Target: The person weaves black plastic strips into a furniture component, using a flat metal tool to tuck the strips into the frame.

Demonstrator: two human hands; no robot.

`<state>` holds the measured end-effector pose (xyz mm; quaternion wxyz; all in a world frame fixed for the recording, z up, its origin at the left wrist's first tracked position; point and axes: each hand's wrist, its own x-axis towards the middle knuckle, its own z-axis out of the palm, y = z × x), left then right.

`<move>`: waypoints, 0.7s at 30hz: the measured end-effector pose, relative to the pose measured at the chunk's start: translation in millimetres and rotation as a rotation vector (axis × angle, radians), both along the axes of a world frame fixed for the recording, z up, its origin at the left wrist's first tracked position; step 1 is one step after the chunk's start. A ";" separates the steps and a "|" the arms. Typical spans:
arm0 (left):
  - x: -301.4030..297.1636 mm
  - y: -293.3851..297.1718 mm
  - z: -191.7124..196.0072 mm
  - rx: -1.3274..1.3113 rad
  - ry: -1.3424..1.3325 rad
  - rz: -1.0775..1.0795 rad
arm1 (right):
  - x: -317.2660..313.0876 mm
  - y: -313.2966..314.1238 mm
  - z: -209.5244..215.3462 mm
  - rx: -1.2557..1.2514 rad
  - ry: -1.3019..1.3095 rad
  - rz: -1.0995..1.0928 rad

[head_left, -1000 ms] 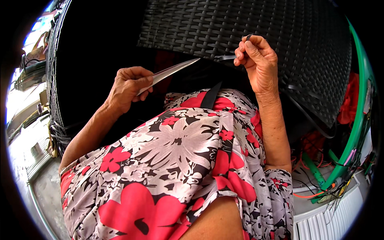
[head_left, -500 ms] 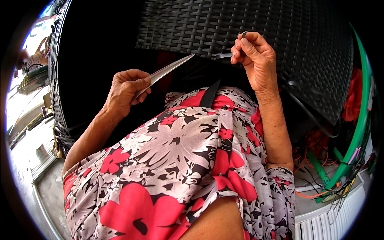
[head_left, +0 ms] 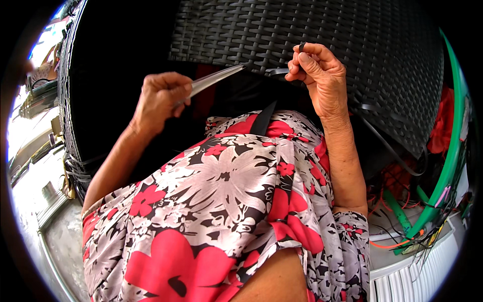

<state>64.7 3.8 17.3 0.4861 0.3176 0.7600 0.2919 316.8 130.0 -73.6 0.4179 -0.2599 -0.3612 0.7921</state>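
Observation:
My left hand (head_left: pixel 163 98) is closed around a long, tapered, silvery metal tool (head_left: pixel 216 80). Its narrow tip points right, close to the lower edge of a black woven panel (head_left: pixel 282 32); whether it touches the weave I cannot tell. Raised in front of that panel, my right hand (head_left: pixel 324 75) has its fingers curled and pinched. A flat black strip (head_left: pixel 276 71) runs from the panel's edge into those fingers. A small dark piece (head_left: pixel 302 46) shows at the index fingertip; whether it is the strip's end is unclear.
Another loose black strip (head_left: pixel 387 141) hangs from the panel on the right. Beyond it are a curved green tube (head_left: pixel 457 100), red material (head_left: pixel 443 121) and tangled wires. Floral cloth (head_left: pixel 221 201) covers my lap. A woven side edge (head_left: pixel 68 100) stands at left.
My left hand has risen slightly and the metal tool lies at a flatter angle. My right hand has shifted a little left, still pinching the strip.

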 end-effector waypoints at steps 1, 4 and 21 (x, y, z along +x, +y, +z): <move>-8.4 7.4 1.2 0.017 0.014 -0.081 | -0.9 -0.3 1.0 0.004 -0.019 -0.008; -25.4 29.8 3.3 0.054 0.144 -0.297 | -5.1 -3.0 6.8 -0.002 -0.056 -0.041; -62.1 75.0 -66.2 0.210 -0.051 -0.588 | -47.4 -26.7 27.1 1.002 -1.088 0.021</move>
